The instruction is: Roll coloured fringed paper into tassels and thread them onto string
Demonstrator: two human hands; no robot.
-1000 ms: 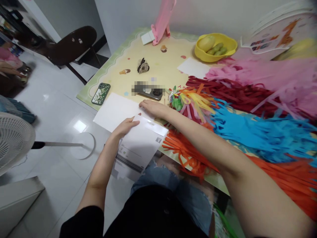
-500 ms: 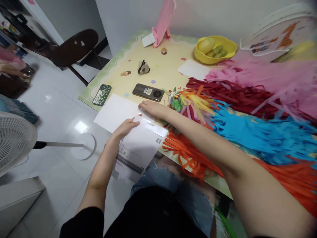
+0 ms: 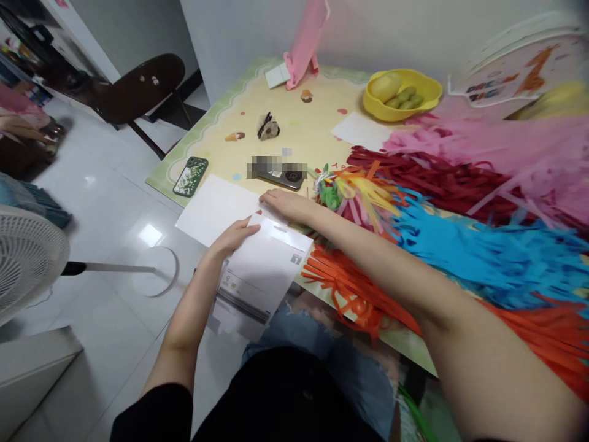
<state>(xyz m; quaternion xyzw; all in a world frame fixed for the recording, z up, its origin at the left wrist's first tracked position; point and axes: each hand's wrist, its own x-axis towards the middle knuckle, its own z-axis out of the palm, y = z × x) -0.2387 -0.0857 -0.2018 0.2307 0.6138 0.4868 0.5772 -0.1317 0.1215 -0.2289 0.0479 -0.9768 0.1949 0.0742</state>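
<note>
My left hand (image 3: pixel 234 237) grips the upper left edge of a white printed paper packet (image 3: pixel 257 276) that hangs over the table's near edge above my lap. My right hand (image 3: pixel 284 204) lies flat, fingers stretched out, on a blank white sheet (image 3: pixel 214 205) that juts past the table edge. Its fingertips rest by the packet's top corner. A dark phone (image 3: pixel 280 173) lies just beyond my right hand.
Fringed paper strips cover the table's right: orange (image 3: pixel 354 288), blue (image 3: pixel 483 245), dark red (image 3: pixel 437 175), pink (image 3: pixel 506 141), plus a mixed bundle (image 3: pixel 352 190). A green phone (image 3: pixel 190 175), hair clip (image 3: pixel 267 126), yellow fruit bowl (image 3: pixel 401 92), pink stand (image 3: pixel 304 43). Chair (image 3: pixel 138 89) and fan (image 3: pixel 27 258) at left.
Both hands and the papers stay almost still; only the view shifts slightly.
</note>
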